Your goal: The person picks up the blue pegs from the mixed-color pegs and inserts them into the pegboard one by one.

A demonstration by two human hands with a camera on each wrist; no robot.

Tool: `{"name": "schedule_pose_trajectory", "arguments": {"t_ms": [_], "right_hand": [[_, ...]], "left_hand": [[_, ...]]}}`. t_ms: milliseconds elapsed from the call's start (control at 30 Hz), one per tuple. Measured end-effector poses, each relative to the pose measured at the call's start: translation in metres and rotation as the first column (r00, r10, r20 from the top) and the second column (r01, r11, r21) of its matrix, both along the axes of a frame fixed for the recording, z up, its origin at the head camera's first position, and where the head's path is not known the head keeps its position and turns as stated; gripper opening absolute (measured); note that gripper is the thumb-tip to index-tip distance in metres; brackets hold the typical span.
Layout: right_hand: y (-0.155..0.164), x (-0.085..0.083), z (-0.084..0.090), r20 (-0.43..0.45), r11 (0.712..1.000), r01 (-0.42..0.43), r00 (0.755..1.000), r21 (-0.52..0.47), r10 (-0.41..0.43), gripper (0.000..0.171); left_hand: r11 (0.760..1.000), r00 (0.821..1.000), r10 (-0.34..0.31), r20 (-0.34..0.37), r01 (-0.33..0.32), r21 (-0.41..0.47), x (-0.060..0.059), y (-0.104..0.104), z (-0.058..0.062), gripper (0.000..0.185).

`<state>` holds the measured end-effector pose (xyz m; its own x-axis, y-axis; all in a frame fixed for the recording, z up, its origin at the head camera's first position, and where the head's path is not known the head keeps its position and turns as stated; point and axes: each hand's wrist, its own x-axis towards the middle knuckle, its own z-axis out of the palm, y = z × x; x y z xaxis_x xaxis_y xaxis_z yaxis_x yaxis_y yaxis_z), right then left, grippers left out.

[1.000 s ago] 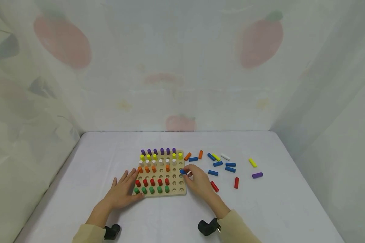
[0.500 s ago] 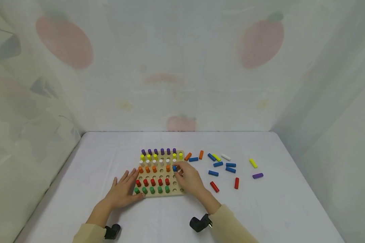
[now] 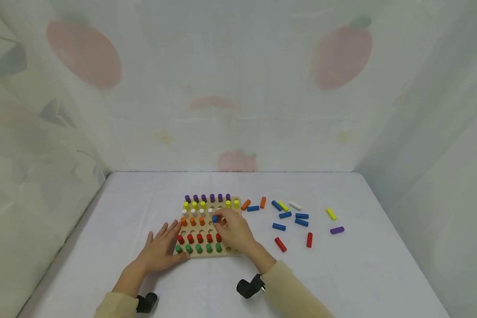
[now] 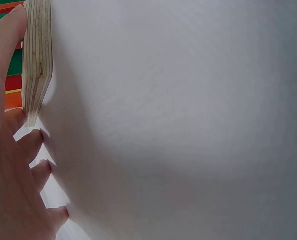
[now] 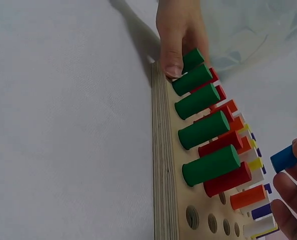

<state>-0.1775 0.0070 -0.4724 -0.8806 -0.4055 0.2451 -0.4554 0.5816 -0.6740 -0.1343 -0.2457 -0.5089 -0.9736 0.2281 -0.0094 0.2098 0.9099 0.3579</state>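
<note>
The blue peg [image 3: 214, 218] is pinched between the fingertips of the right hand [image 3: 233, 232], above the middle rows of the wooden peg board [image 3: 234, 252]. In the right wrist view only the end of this peg [image 5: 284, 158] shows at the picture edge, and the fingers [image 5: 291, 200] are cut off, so I cannot tell if the peg already touches a hole. The hand also covers the right part of the board in the head view, so the pegs and holes under it are hidden.

The left hand [image 3: 161, 251] lies flat with spread fingers on the desk [image 3: 123, 212] at the near left corner of the board and holds nothing. Its thumb [image 5: 171, 52] presses on the board edge beside the green pegs [image 5: 204, 129]. In the left wrist view only the side of the board [image 4: 37, 55] and part of the hand [image 4: 13, 180] are visible.

On the desk right of the board lie loose pegs, well apart from it: several blue pegs [image 3: 290, 218], two red pegs [image 3: 280, 244], a yellow peg [image 3: 331, 213] and a purple peg [image 3: 336, 230]
</note>
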Motion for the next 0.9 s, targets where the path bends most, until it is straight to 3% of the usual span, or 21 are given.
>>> {"name": "schedule_pose_trajectory", "arguments": {"t_ms": [900], "right_hand": [[-0.046,-0.010,0.000,0.056,0.994,-0.106,0.993,0.043,0.103,0.024]], "left_hand": [[1.000,1.000,-0.002,0.010,0.002,0.005,0.001,0.001,0.004,0.099]]}}
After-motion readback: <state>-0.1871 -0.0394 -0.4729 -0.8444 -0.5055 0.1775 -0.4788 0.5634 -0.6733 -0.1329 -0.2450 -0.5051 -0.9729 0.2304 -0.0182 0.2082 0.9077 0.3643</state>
